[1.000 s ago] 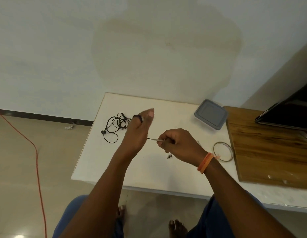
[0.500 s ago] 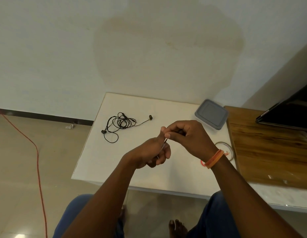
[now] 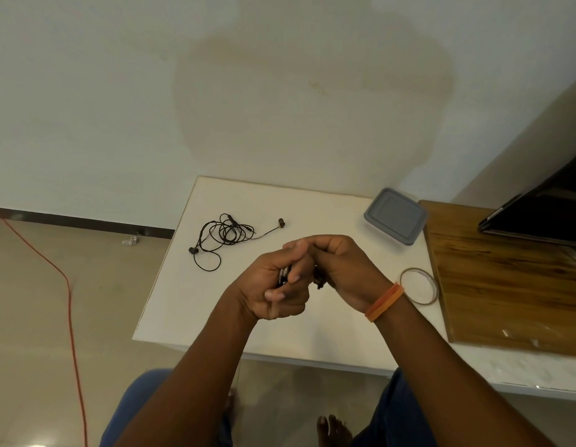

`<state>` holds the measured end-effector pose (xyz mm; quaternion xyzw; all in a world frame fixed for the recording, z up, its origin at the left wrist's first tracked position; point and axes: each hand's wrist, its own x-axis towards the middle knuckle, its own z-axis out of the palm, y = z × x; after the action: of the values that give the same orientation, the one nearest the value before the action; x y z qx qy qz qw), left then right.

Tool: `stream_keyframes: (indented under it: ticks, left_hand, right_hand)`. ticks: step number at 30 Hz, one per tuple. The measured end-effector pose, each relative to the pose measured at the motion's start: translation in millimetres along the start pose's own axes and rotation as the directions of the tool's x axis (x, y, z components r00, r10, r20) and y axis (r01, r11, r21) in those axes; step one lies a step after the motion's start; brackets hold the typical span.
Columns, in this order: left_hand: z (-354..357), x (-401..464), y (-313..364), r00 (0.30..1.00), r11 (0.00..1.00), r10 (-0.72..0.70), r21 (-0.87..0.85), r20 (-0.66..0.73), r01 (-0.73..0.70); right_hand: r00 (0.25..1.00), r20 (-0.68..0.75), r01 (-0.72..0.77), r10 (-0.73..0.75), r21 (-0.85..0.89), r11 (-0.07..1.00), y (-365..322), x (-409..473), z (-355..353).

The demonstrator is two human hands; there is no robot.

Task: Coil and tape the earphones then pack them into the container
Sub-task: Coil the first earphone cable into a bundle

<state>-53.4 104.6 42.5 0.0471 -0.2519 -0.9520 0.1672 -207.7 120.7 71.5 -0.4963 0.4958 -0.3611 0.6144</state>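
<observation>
1. Black tangled earphones (image 3: 223,233) on a white table (image 3: 189,304); one lead showing a thin coppery stretch near its dark bud
2. Grey lid on the container (image 3: 395,216); translucent brownish tape roll (image 3: 419,286) just beside a brown wood-grain board (image 3: 512,275)
3. Orange band (image 3: 384,302) at the right wrist; blue trousers (image 3: 135,411) below
4. Orange-red cable (image 3: 68,298) across a beige floor (image 3: 28,317); off-white wall (image 3: 118,91) with a faint yellowish stain; dark skirting strip (image 3: 86,220) at its foot
</observation>
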Motion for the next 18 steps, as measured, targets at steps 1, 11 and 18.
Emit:
stream_keyframes:
  ticks: [1,11,18]
  left_hand:
    - [1,0,1,1.0,1.0,0.013,-0.009,0.004,-0.013]
    - [-4,-3,8,0.988,0.992,0.1,-0.066,-0.114,-0.108]
    - [8,-6,9,0.911,0.986,0.088,0.162,-0.403,-0.024]
  right_hand:
    - [1.0,0.014,-0.013,0.013,0.009,1.0,0,0,0]
    - [0.999,-0.007,-0.041,0.043,0.186,0.982,8,-9,9]
    - [0.991,-0.131,-0.001,-0.002,-0.028,1.0,6,-12,14]
